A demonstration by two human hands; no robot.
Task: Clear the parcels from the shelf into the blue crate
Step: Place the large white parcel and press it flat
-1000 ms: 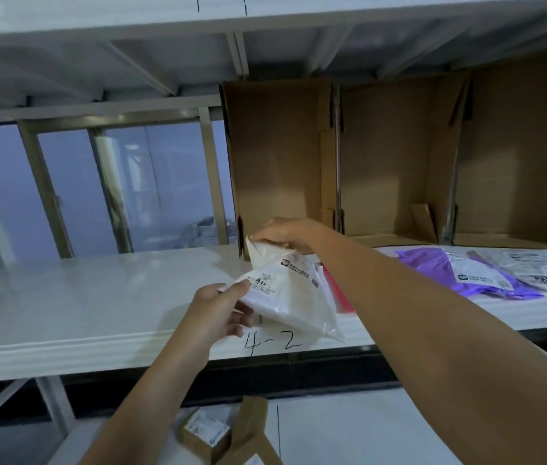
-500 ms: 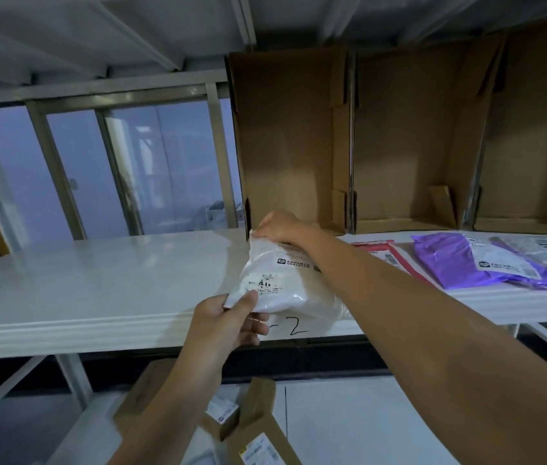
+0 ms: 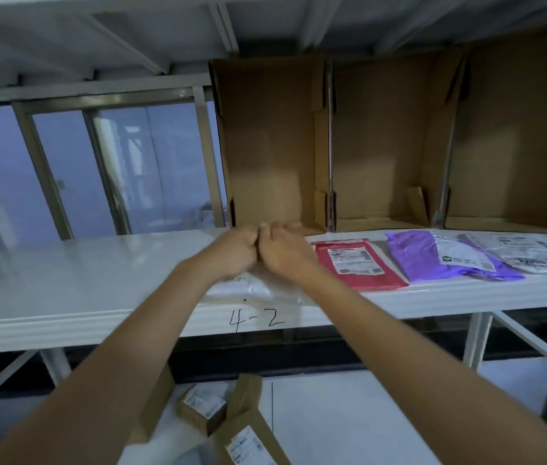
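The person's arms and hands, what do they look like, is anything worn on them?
Both arms are bare right up to the bottom edge of the head view: no sleeve or cuff shows. The left hand and right hand wear no gloves, and no watch, bracelet or ring can be seen on the wrists or fingers. No markings show either.

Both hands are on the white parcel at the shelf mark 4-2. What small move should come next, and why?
Probably lift the white parcel off the shelf toward the body. Left hand and right hand meet, fingers curled, over its far edge, and it lies flat.
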